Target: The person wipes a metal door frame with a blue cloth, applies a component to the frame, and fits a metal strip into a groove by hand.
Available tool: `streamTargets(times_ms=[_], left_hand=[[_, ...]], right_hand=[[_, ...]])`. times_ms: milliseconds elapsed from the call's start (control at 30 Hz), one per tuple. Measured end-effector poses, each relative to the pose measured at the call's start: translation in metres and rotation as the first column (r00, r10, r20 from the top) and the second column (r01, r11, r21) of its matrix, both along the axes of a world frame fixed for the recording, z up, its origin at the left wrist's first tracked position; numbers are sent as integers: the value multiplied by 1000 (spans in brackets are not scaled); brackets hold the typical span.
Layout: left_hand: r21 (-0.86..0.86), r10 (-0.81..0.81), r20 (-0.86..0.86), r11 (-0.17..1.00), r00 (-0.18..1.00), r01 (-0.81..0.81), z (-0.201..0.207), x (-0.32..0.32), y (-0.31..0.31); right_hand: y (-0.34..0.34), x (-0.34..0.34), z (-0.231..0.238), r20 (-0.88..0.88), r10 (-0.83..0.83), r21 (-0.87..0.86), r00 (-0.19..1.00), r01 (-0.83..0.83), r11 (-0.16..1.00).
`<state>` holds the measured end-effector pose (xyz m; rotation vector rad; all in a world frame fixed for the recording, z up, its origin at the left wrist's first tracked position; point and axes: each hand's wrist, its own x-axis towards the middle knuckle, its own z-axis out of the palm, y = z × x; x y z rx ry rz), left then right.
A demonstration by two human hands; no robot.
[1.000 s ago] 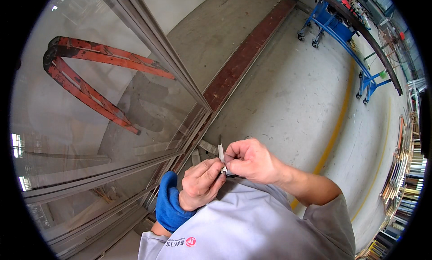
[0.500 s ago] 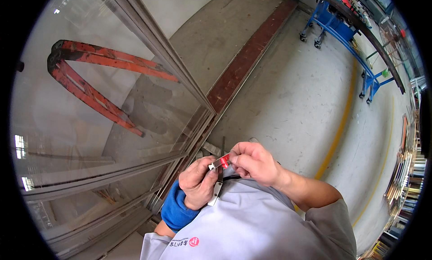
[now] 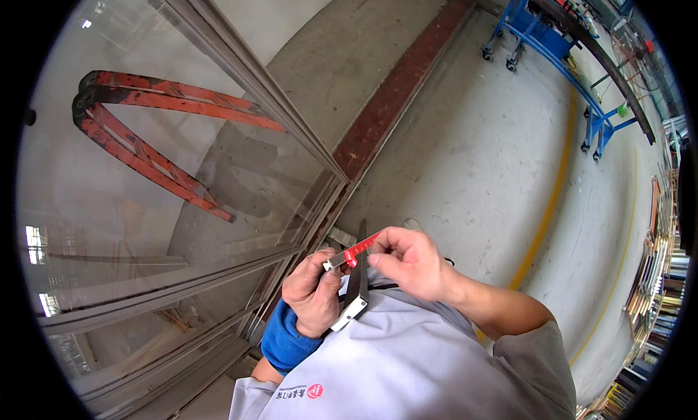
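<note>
Two-handed, pinching a slim grey strip [image 3: 355,252], white-tipped at near left and red toward far right, between left hand [image 3: 311,294] and right hand [image 3: 416,267], over a white-ended dark bar [image 3: 355,284].

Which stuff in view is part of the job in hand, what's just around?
In use:
- grey-and-red strip, between left hand and right hand
- dark bar with white end

Just around:
- red-orange ladder
- blue wheeled stand

The narrow red plastic-looking strip [image 3: 365,247] is shining smoothly, the long dark-grey metallic bar [image 3: 356,280] is ending in a smooth white piece [image 3: 350,313], the thick blue cloth cuff [image 3: 289,338] is looking fuzzy, the pale grey cloth shirt [image 3: 429,354] is appearing matt, and the large clear glass pane [image 3: 123,216] is gleaming.
</note>
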<state>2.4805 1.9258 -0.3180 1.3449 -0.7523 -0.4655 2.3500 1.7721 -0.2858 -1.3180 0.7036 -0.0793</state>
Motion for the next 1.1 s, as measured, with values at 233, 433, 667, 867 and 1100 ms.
streamTargets(times_ms=[233, 433, 667, 867, 1100], left_hand=[[96, -80, 222, 994, 972, 60, 13, 2, -4], [-107, 87, -395, 984, 915, -140, 6, 0, -8], [-69, 99, -844, 954, 526, -290, -22, 20, -10], [88, 140, -976, 955, 167, -285, -56, 23, -13], [103, 128, -977, 984, 169, -148, -44, 20, -22]], right_hand=[[0, 9, -3, 150, 38, -136, 988, -18, 991], [-74, -57, -134, -285, -202, -505, 937, 33, 863], [-99, -149, -239, -538, -299, -788, 788, -345, 510], [-17, -13, -75, 25, 20, -345, 999, -10, 939], [-5, 31, -52, 87, -390, 99, 917, 382, 919]])
